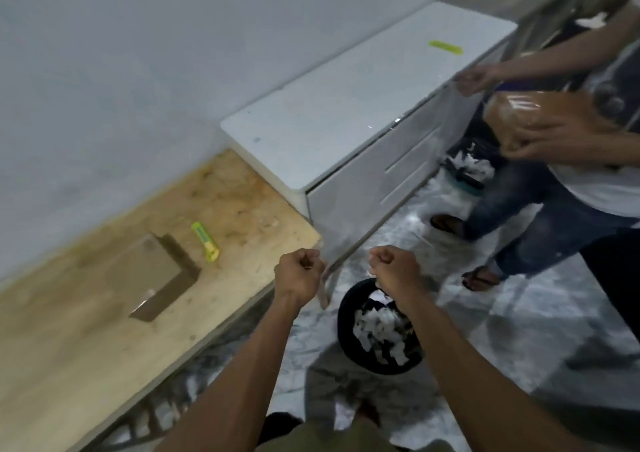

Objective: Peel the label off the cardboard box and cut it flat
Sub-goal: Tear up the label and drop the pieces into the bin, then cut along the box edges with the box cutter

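Observation:
A brown cardboard box (152, 275) lies on the wooden table (86, 330), with a yellow-green utility knife (205, 242) just beyond it. Both my hands are off the table, over a black bin (346, 316) on the floor. My left hand (299, 275) is curled into a fist and pinches a clear strip of tape (327, 292) that hangs down from it. My right hand (394, 271) is also curled, with a small white scrap (372, 273) at its fingertips; blur hides the exact hold.
The bin holds several white paper scraps. A white cabinet (346, 105) adjoins the table, with a green cutter (446, 47) on top. Another person (571, 188) stands at the right holding a taped brown box (540, 112). A second bin (467, 171) sits by their feet.

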Demonstrator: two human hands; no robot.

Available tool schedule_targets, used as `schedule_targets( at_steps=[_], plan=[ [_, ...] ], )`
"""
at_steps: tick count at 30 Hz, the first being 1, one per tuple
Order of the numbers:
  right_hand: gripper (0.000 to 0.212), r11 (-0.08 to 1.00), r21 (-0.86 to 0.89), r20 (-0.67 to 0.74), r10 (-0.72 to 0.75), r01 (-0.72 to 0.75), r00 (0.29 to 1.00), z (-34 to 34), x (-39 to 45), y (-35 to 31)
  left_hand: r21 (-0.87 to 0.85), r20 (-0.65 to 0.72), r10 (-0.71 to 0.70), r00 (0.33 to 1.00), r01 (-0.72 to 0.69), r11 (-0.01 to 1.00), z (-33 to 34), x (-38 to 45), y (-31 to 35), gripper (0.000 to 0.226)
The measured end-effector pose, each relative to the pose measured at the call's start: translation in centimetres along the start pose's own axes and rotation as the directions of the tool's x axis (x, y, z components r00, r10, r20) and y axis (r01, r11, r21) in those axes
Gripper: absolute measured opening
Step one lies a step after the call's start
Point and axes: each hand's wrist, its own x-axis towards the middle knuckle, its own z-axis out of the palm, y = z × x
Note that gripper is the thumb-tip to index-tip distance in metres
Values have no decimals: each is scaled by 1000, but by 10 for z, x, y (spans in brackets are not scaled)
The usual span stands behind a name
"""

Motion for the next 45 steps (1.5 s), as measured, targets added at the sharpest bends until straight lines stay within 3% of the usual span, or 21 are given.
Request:
schedule_targets(
  at_steps=[8, 11, 21, 27, 35, 38, 42, 45],
  plan=[
    [6, 984, -25, 156, -172, 178, 973, 94, -37, -55, -5, -152, 9, 988, -10, 1000, -117, -5, -43, 8],
    [15, 976, -36, 249, -199, 215, 948, 137, -55, -64, -28, -214, -22, 977, 16, 999, -161, -12, -70, 11],
    [7, 930, -212, 512, -157, 301, 845, 245, -107, -71, -137, -404, -229, 886, 189, 972, -263, -52, -178, 17],
    [13, 903, -277, 507, -153, 329, 848, 277, -91, -93, -196, -494, -297, 817, 228, 954, -278, -39, -187, 29],
    [17, 831, -397, 395, -229, 390, 890, 320, -33, -127, -160, -563, -292, 773, 245, 956, -274, 32, -172, 66],
    [20, 797, -440, 415, -229, 414, 881, 342, -8, -135, -126, -605, -318, 730, 306, 944, -271, 62, -166, 71],
    [28, 831, -430, 402, -173, 353, 899, 363, 15, -143, -104, -673, -386, 631, 435, 894, -266, 95, -161, 82],
    [40, 781, -511, 409, -146, 358, 901, 377, 29, -150, -41, -683, -395, 614, 508, 861, -262, 110, -163, 86]
  ],
)
